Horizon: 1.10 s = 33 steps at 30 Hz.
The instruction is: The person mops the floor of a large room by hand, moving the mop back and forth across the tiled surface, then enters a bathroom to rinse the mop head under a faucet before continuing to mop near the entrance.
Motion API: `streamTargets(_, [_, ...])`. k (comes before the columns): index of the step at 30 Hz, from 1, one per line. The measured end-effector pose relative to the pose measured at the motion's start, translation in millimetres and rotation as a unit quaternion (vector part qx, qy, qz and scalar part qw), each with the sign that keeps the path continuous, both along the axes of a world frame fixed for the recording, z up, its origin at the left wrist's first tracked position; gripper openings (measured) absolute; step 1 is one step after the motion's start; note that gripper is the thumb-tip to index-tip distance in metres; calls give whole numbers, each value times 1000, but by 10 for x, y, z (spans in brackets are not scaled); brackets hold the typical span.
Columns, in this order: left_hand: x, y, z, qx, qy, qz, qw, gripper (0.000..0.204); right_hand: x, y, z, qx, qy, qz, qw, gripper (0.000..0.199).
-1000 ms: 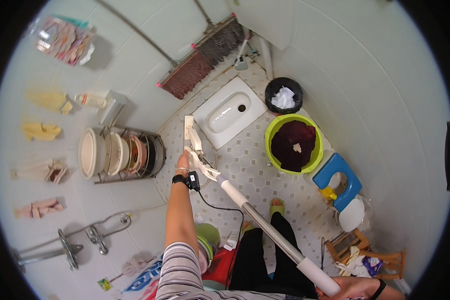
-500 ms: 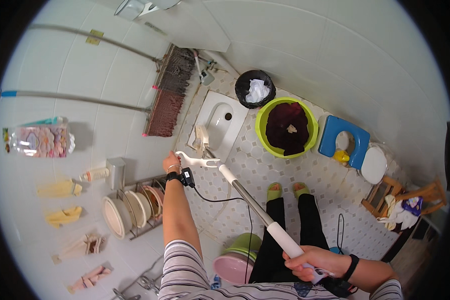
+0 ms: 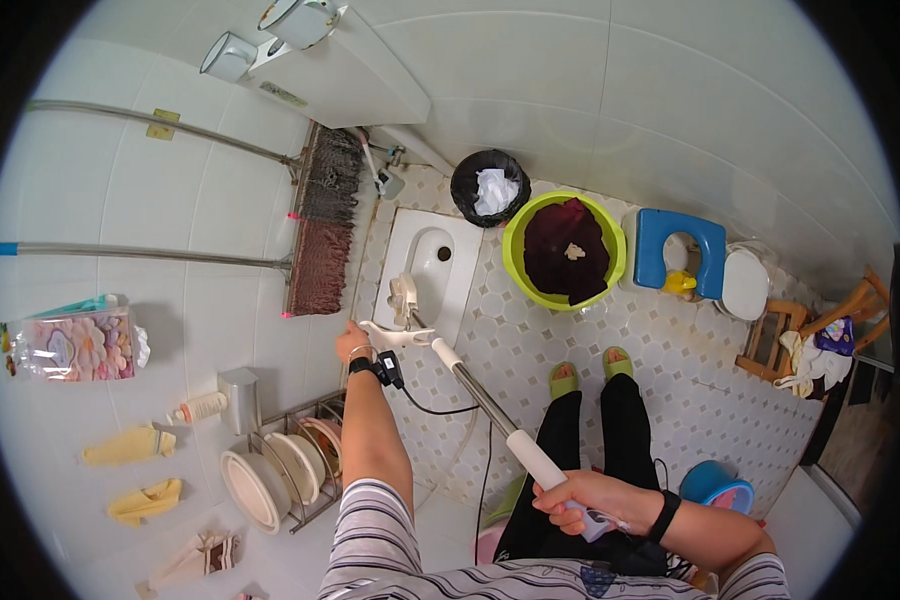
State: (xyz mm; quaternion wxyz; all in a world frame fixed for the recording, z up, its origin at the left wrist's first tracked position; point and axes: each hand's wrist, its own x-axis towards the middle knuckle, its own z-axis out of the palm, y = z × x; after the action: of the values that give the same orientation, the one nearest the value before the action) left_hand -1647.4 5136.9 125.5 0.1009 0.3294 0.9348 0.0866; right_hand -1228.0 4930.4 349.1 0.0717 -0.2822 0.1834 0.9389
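A squeeze mop [image 3: 488,403] with a silver pole and white grips slants across the middle. My right hand [image 3: 585,498] is wrapped round the white grip at its near end. Farther down, my left hand [image 3: 352,343] is closed on the end of the white lever [image 3: 402,335] that sticks out sideways from the pole. The off-white mop head [image 3: 402,297] is over the near left edge of the white squat toilet [image 3: 463,240]; whether they touch, I cannot tell. A dark cable runs from a small black device on my left wrist.
Past the toilet stand a black-lined bin [image 3: 462,190] and a lime-green basin [image 3: 618,250] with dark red cloth. A blue toilet seat [image 3: 710,245] is at right, near a wooden chair [image 3: 770,345]. Two flat mops [image 3: 320,270] and a basin rack [image 3: 305,505] line the left wall.
My view has turned, so wall items at left appear lower and a blue basin shows at lower right. Both hands keep the same hold on the squeeze mop.
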Motion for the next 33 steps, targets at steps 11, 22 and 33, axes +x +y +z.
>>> streamTargets(11, [-106,-35,-235,-22,-14,9,1000,54,-246,71,-144,10,-27,-9,1000,18])
streamTargets(22, [-17,-288,-458,-8,-75,-82,994,54,128,92,259,26,-39,82,996,19])
streamTargets(33, [387,-290,-1502,-369,-228,-248,866,69,1061,-653,758,45,-47,127,990,23])
